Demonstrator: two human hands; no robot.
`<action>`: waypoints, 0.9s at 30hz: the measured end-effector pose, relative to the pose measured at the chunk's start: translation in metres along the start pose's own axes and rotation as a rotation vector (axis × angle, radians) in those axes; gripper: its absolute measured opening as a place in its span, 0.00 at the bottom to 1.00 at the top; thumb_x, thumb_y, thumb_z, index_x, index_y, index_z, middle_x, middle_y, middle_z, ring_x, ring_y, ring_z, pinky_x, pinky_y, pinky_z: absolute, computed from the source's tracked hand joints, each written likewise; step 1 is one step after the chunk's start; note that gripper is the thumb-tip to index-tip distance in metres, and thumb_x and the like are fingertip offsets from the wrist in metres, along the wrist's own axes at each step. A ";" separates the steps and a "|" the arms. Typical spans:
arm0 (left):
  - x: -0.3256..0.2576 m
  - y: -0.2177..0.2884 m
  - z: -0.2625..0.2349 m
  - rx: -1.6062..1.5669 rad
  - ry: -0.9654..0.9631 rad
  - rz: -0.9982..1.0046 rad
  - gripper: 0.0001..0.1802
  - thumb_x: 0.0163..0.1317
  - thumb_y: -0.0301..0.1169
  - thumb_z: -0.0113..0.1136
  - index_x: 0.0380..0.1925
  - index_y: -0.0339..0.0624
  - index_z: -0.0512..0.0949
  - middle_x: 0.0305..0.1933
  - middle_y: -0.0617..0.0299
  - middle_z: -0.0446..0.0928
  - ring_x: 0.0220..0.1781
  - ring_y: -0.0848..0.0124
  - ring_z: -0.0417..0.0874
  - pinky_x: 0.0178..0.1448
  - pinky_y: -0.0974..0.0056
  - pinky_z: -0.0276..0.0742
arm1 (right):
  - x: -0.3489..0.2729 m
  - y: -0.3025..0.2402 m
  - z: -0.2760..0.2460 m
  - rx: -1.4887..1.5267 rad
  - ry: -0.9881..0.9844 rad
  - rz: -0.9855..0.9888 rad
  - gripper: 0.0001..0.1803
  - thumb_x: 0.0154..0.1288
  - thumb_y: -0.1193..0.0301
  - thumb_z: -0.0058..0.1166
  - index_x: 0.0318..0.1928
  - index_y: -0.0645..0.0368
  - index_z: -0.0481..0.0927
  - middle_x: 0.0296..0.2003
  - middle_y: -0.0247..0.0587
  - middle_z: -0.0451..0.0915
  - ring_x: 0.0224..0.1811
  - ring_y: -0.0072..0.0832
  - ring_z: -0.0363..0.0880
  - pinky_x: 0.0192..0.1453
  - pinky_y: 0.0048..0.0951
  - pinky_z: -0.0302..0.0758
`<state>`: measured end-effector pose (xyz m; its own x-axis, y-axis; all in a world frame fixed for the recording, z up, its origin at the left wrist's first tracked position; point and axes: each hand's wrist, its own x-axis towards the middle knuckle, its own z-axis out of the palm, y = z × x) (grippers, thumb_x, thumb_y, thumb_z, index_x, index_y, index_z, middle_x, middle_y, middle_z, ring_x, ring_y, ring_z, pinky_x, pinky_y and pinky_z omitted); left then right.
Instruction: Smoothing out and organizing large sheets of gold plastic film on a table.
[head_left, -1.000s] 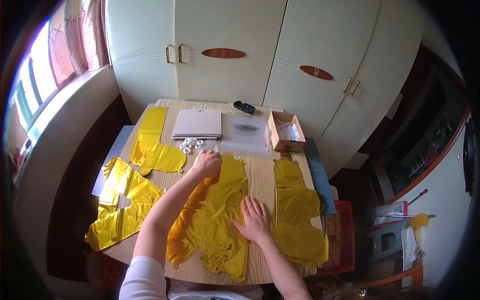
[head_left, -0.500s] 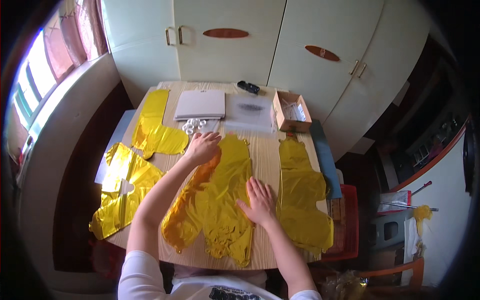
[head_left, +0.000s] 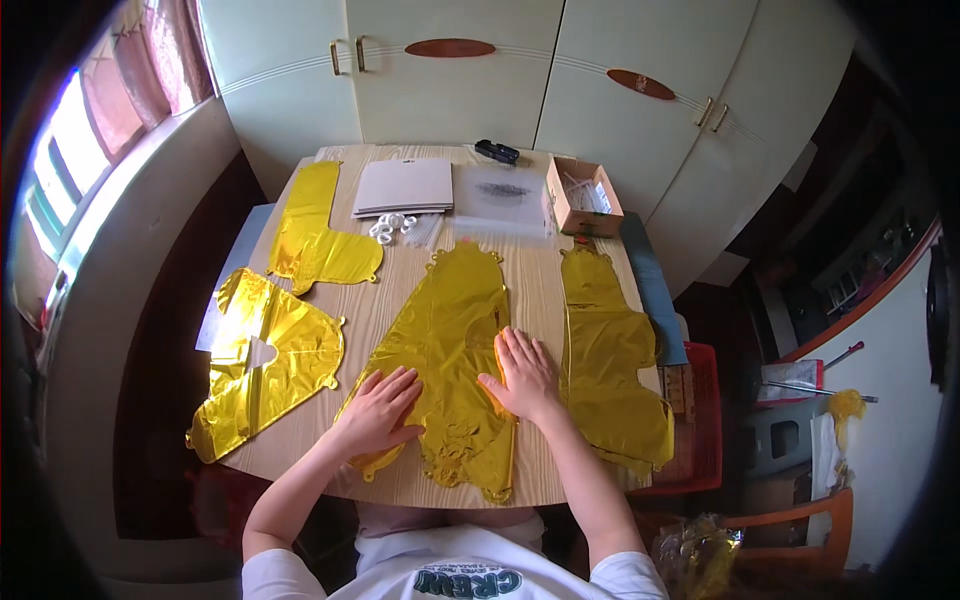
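Note:
A flat gold foil balloon (head_left: pixel 447 330), uninflated and crinkled near its lower end, lies in the middle of the wooden table (head_left: pixel 400 487). Pressed flat on its lower left part is my left hand (head_left: pixel 382 414), fingers stretched out. My right hand (head_left: pixel 525 378) rests open along the balloon's right edge, partly covering it. Three more flat gold foil balloons lie around: an L-shaped foil balloon (head_left: pixel 312 235) at the far left, a foil balloon with a cut-out middle (head_left: pixel 290 370) at the near left, and a notched foil balloon (head_left: pixel 608 355) on the right.
At the back stand a stack of pale cards (head_left: pixel 404 186), white rings (head_left: pixel 390 228), clear plastic bags (head_left: pixel 500 205), a black object (head_left: pixel 497 152) and an open box (head_left: pixel 584 200) of thin white sticks. A red crate (head_left: pixel 706 420) sits below the right edge.
My left hand has come down from the balloon's upper left to its lower left. The left side, raised and orange before, now lies flatter. My right hand stays on the right edge.

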<state>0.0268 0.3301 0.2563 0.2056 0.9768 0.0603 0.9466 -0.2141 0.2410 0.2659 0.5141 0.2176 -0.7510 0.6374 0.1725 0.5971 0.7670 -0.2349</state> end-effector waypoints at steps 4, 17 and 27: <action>-0.001 0.006 0.000 -0.001 0.005 -0.020 0.42 0.60 0.55 0.59 0.67 0.39 0.66 0.72 0.48 0.62 0.77 0.55 0.58 0.77 0.44 0.50 | -0.005 -0.004 0.000 -0.012 -0.014 0.017 0.44 0.71 0.40 0.37 0.72 0.64 0.57 0.74 0.51 0.54 0.78 0.41 0.49 0.79 0.45 0.43; 0.006 0.013 0.003 -0.014 -0.007 0.023 0.41 0.61 0.55 0.58 0.67 0.40 0.66 0.73 0.54 0.63 0.77 0.59 0.59 0.77 0.42 0.46 | -0.007 -0.005 0.001 0.009 -0.010 0.017 0.44 0.72 0.39 0.35 0.72 0.64 0.58 0.73 0.52 0.55 0.78 0.42 0.49 0.79 0.46 0.43; 0.001 0.011 0.004 -0.060 -0.037 0.054 0.39 0.64 0.55 0.55 0.68 0.41 0.65 0.73 0.55 0.63 0.77 0.61 0.58 0.77 0.43 0.47 | -0.009 -0.020 -0.002 0.002 -0.051 0.012 0.48 0.70 0.38 0.37 0.71 0.69 0.56 0.73 0.60 0.54 0.78 0.47 0.47 0.79 0.45 0.43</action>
<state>0.0380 0.3286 0.2550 0.2664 0.9631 0.0395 0.9174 -0.2659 0.2962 0.2614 0.4934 0.2225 -0.7568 0.6423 0.1209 0.6058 0.7588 -0.2390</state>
